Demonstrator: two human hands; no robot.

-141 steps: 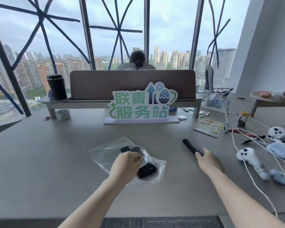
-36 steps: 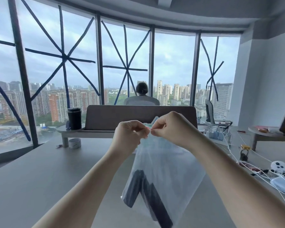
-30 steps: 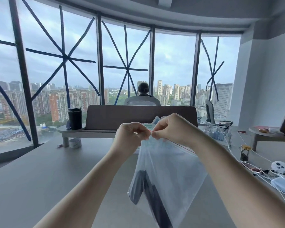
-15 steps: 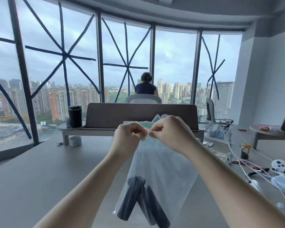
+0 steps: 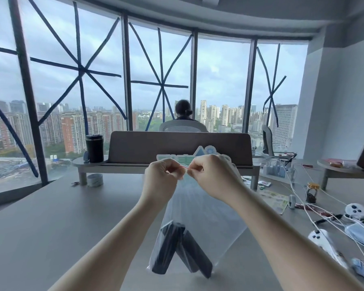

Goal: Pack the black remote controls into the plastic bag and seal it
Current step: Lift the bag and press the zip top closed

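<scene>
Both hands pinch the red-lined top edge of the clear plastic bag (image 5: pixel 200 208), the left hand (image 5: pixel 161 179) and right hand (image 5: pixel 211 179) almost touching, so the bag hangs above the grey table (image 5: pixel 51 227). The black remote controls (image 5: pixel 180 250) sit at its bottom. If a stretch of the zip is missed, their weight could pull it open. White game controllers (image 5: pixel 322 240) and cables (image 5: pixel 303 198) lie well right, out of the way.
</scene>
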